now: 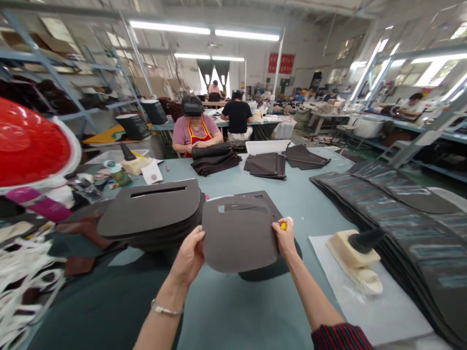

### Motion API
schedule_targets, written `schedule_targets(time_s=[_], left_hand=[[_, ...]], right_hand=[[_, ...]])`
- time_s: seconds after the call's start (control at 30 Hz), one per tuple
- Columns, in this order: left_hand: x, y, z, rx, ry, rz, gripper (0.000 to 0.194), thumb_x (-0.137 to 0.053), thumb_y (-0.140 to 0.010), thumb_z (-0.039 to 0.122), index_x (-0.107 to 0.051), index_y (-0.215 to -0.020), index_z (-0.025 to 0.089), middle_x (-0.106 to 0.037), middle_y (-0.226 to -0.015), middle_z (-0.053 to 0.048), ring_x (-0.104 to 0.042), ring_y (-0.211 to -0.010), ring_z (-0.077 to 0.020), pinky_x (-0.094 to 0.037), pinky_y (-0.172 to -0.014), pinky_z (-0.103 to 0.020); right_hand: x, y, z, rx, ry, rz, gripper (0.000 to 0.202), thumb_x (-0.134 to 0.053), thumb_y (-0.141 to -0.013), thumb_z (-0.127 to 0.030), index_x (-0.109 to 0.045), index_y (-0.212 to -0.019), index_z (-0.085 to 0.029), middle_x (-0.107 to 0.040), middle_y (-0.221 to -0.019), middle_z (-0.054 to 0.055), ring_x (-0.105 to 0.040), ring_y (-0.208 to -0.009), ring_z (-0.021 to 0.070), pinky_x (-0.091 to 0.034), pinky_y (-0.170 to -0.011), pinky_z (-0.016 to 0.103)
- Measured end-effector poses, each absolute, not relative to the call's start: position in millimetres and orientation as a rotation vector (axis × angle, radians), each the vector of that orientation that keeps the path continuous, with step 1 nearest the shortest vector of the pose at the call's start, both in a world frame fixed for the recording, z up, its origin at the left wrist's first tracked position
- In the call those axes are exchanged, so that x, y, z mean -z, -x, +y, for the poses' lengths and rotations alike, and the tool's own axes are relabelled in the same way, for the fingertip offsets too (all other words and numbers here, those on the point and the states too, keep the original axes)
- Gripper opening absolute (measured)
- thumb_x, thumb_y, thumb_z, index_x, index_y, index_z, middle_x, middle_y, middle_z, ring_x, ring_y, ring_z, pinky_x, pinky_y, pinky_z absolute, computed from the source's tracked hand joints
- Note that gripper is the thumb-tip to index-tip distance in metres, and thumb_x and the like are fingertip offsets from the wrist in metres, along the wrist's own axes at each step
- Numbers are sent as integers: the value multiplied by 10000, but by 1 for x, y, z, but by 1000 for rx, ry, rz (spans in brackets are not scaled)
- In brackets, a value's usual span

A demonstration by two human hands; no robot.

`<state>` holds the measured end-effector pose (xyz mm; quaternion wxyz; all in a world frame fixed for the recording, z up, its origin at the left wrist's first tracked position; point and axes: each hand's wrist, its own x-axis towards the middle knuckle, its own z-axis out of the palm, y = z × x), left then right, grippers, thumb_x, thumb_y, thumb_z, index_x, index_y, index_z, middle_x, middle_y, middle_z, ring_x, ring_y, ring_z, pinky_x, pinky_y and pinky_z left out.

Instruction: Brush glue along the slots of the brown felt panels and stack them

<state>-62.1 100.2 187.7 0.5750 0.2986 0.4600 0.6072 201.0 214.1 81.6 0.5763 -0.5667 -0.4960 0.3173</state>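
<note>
Where the left hand [193, 248] grips: thumb and fingers clamped on the left edge of the dark panel [239, 243]; fingertips beneath it are hidden
Right hand [286, 238]: closed on the opposite edge, near the far corner, with a small yellow object [283, 226] at the fingers, too covered to identify
Dark panel: between the hands, apparently lifted over the table [226, 311]; rounded end toward the wearer, slotted end away; its slot runs roughly from hand to hand, but which way the panel is longer is hard to judge
Behind the panel: a dark sheet [260, 195] shows past the far right corner, mostly covered; whether it touches the panel cannot be told
Stack of slotted pieces [156, 211]: just left of the panel, nearer the left hand, its slot also at the far side
Cream bottle [352, 250]: on a white sheet [328, 277] nearer the right hand, black nozzle pointing right
Layered dark pieces [412, 228]: farther right, cut off by the picture's edge
</note>
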Motion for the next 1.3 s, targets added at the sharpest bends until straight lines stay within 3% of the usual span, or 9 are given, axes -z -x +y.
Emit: schedule_targets(time_s=[0.2, 0.37, 0.6, 0.77, 0.93, 1.07, 1.3], left_hand=[[-48, 21, 97, -1069, -730, 1551, 404, -610, -620, 562, -516, -704, 178, -523, -620, 43, -510, -582, -98, -414, -583, -225], [2, -3, 105, -983, -696, 1724, 517, -583, -508, 672, -494, -634, 179, -458, -553, 49, -465, -521, -100, -383, -521, -230], [29, -5, 131, -933, -812, 1908, 498, -498, -591, 673, -526, -680, 184, -517, -572, 23, -513, -543, -130, -422, -542, -257], [39, -4, 142, -840, -961, 2051, 370, -465, -706, 551, -552, -712, 192, -601, -629, -18, -581, -602, -179, -435, -575, -282], [35, -6, 141, -763, -1143, 2102, 275, -414, -798, 449, -549, -790, 210, -651, -753, -42, -617, -717, -199, -433, -673, -296], [31, -6, 139, -720, -1216, 2112, 218, -437, -811, 388, -545, -882, 212, -677, -841, -45, -632, -797, -190, -431, -727, -283], [32, -7, 142, -652, -1174, 2237, 175, -507, -798, 333, -537, -917, 208, -686, -787, -27, -639, -759, -183, -420, -689, -272]], right_hand=[[-18, -302, 192, -450, 1708, -1475, 231, -522, -769, -426, -479, -825, -207, -529, -699, -7, -498, -617, 170, -366, -621, 286], [14, -327, 199, -353, 1765, -1603, 195, -469, -810, -401, -481, -801, -207, -529, -677, 2, -502, -610, 168, -333, -591, 259], [25, -328, 235, -310, 1921, -1660, 104, -503, -829, -300, -513, -852, -199, -529, -682, -9, -492, -624, 143, -274, -579, 224], [29, -326, 241, -318, 2087, -1690, 80, -551, -844, -243, -530, -896, -186, -534, -700, -12, -463, -617, 115, -216, -564, 217], [29, -327, 241, -321, 2113, -1796, 82, -486, -900, -223, -528, -959, -184, -552, -760, -4, -481, -638, 107, -206, -555, 223], [28, -327, 243, -300, 2147, -1860, 114, -443, -923, -213, -522, -1004, -196, -574, -813, 10, -510, -655, 117, -201, -540, 240], [30, -325, 246, -261, 2233, -1883, 134, -438, -941, -280, -514, -1032, -217, -603, -833, 24, -549, -659, 138, -202, -527, 251]])
